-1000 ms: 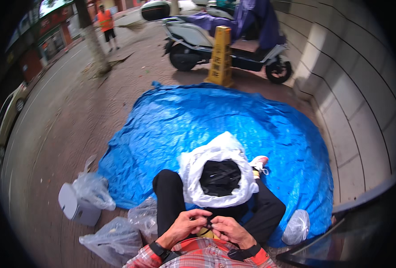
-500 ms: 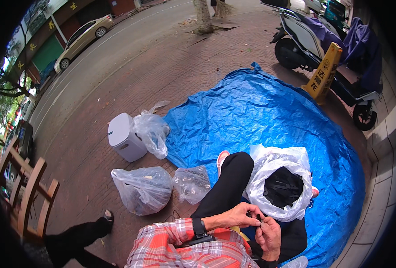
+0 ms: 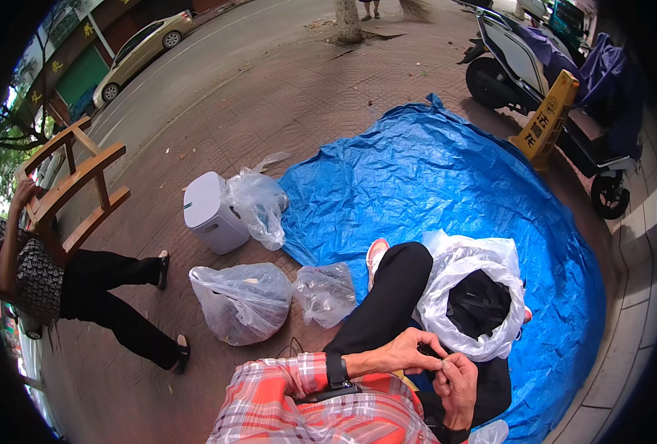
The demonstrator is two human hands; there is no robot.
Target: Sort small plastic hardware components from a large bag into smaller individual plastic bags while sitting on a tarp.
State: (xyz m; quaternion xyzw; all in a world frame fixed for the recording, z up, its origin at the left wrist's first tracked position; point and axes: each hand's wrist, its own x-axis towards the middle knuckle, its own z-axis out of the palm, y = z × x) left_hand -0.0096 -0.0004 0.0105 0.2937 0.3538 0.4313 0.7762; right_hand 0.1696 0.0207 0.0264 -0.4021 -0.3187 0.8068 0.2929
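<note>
Both hands meet low in the view, above my lap. My left hand (image 3: 404,352), with a black band at its wrist, is closed in a pinch on a small black piece (image 3: 430,351). The fingertips of my right hand (image 3: 458,381) are pressed together at the same spot, against that piece; its exact kind is too small to tell. Just beyond my hands stands a white plastic bag (image 3: 438,311) with its rim rolled open. Black flat pieces (image 3: 480,302) fill it.
A blue tarp (image 3: 417,177) spreads ahead and right. To the left are clear plastic bags (image 3: 243,303) and a white bin (image 3: 213,211). A person carrying a wooden chair (image 3: 84,177) is at far left. A yellow sign (image 3: 547,122) and a scooter (image 3: 513,66) stand behind the tarp.
The person with the wooden chair has walked further into view on the left. My view has shifted slightly; my hands stay together on the small black piece, fingers moved a little.
</note>
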